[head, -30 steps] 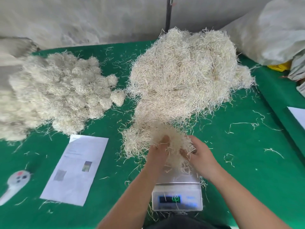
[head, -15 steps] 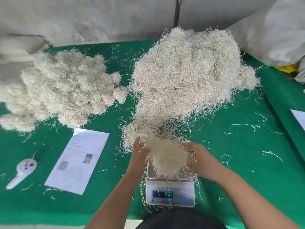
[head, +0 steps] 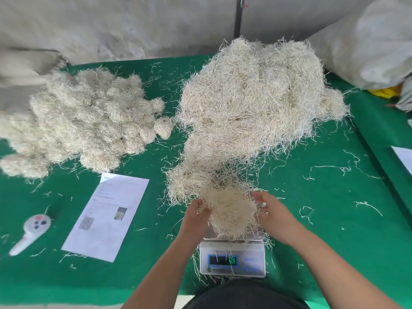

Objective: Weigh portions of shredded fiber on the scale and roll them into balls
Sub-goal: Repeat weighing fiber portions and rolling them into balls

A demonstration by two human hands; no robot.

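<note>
You are now settling the portion (head: 231, 211) onto the scale (head: 232, 257), where a second ago you were still drawing it out of the loose pile (head: 252, 103) just beyond your fingers. Your left hand (head: 197, 214) is cupping its near-left flank with fingers curled into the strands; your right hand (head: 270, 210) is resting against the opposite side with fingers relaxed, not clamping. The display is lighting up, though the digits are too blurred to read. In my judgement weighing is under way and rolling is not yet started; the finished balls (head: 89, 121) are lying well to the left of your grip.
</note>
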